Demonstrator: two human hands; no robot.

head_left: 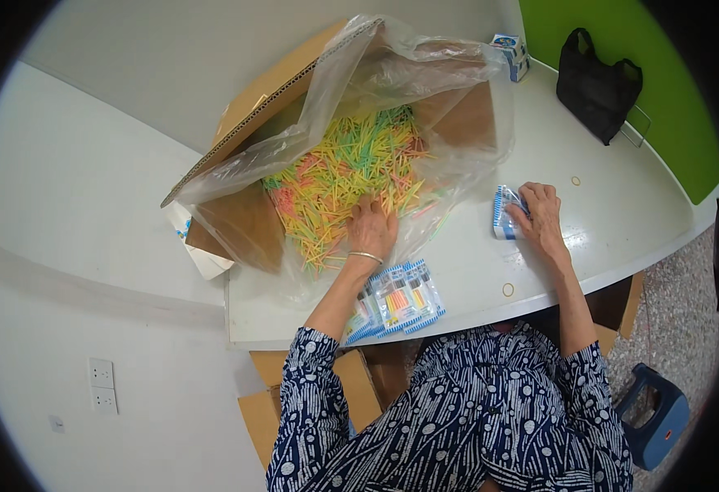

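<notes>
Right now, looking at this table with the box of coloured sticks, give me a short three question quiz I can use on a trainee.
1. True or false: the left hand rests on the coloured sticks inside the plastic-lined cardboard box.
2. What does the right hand touch? A) the black bag B) a small blue and white packet C) a rubber band
3. Fill in: the filled packets lie on the white table near its ___ edge, by the left forearm.

Key
1. True.
2. B; the packet lies on the table under the fingertips.
3. Front, the one nearest the person.
</notes>
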